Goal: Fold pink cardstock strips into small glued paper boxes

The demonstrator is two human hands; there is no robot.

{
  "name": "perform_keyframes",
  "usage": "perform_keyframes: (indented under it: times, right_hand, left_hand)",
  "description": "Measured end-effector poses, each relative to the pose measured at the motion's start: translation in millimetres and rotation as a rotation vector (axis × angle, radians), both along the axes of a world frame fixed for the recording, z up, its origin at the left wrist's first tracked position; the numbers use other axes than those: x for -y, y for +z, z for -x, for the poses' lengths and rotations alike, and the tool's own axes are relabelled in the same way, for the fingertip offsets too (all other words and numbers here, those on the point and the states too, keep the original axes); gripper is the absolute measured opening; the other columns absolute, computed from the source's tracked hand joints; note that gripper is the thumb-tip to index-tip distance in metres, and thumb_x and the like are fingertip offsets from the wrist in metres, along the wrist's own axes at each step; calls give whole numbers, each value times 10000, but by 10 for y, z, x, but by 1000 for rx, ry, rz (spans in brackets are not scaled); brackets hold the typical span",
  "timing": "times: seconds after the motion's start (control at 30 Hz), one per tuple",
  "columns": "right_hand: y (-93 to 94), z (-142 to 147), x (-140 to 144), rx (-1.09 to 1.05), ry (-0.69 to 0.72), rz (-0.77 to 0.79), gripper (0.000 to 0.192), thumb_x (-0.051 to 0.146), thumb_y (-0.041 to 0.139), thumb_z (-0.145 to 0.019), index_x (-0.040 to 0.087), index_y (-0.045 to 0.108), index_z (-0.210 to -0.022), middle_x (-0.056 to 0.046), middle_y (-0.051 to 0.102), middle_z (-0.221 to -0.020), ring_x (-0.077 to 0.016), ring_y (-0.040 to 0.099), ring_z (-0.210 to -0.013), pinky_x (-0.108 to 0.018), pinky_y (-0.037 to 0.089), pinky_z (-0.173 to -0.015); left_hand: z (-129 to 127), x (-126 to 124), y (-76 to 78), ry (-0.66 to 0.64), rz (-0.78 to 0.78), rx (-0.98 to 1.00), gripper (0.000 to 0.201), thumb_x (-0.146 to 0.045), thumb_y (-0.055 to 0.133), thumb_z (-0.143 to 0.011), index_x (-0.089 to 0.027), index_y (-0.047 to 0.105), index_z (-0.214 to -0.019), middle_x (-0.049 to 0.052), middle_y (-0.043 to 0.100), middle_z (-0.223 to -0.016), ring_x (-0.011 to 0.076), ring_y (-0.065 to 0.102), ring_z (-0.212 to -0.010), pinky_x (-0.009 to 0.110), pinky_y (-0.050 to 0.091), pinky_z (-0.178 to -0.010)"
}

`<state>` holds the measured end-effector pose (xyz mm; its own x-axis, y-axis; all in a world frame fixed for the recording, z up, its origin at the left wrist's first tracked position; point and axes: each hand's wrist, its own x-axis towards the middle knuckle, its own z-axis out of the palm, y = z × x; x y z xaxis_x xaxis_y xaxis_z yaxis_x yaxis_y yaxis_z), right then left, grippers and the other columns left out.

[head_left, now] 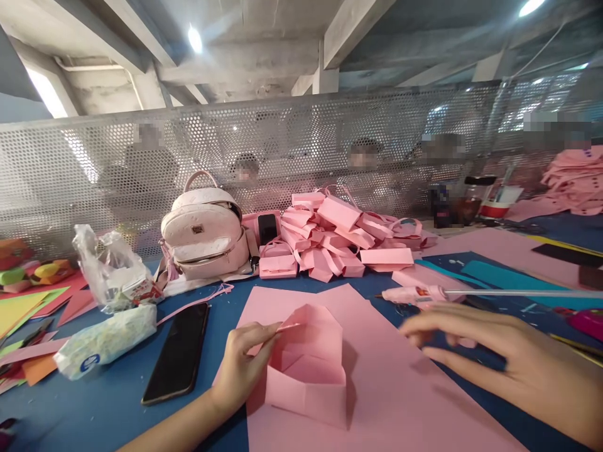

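My left hand [242,367] pinches the left rim of a small pink paper bag [308,367] that stands open on a large pink paper sheet [391,389]. My right hand [509,361] hovers blurred over the sheet's right edge, fingers spread and empty, just in front of a pink glue gun [414,294] with a long clear glue stick [518,293].
A black phone [179,351] and a tissue pack [106,339] lie left of the sheet. Behind stand a white backpack [205,232], a plastic bag [110,267] and a pile of finished pink paper bags [343,238]. Coloured paper [23,307] lies far left. People sit behind a perforated metal screen [70,169].
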<state>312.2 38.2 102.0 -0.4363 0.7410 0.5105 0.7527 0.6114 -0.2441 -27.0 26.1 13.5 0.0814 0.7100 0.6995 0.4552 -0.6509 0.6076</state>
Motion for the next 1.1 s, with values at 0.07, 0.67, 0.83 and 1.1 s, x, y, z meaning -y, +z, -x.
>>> perform_keyframes:
  times: [0.07,0.67,0.83,1.1]
  right_hand:
    - [186,269,-61,51,153,18,259,433,636,-867,400,665,-1122,-1,716,-1147,-269,675,-1046,-377,573,-840]
    - [168,1352,-484,-374,469,431,53,266,701,-837,216,712,-824,-5,700,-866,-158,592,-787,-286,446,-709]
    - [150,1372,-495,-405,464,486,77,274,714,-826,203,716,-795,3,706,-820,-144,561,-733,-274,420,-672]
    - [120,1367,-455,-481,488,374,176,344,707,-849,196,694,-755,-9,671,-771,-148,546,-711,-275,425,-661]
  left_hand:
    - [-3,-4,46,-13,-46,-8,236,-134,607,-899,-222,773,-1042,38,727,-681,131,631,-583,196,463,-559]
    - [-54,74,211,87,-84,-46,207,-146,594,-903,-216,783,-948,30,693,-592,144,608,-531,231,446,-541]
    - [-49,77,220,97,-140,-100,225,-118,585,-899,-221,772,-969,9,639,-553,118,535,-478,228,399,-518]
    - [-98,123,430,46,84,92,90,-208,650,-878,-197,739,-878,65,720,-851,192,661,-814,275,525,-739]
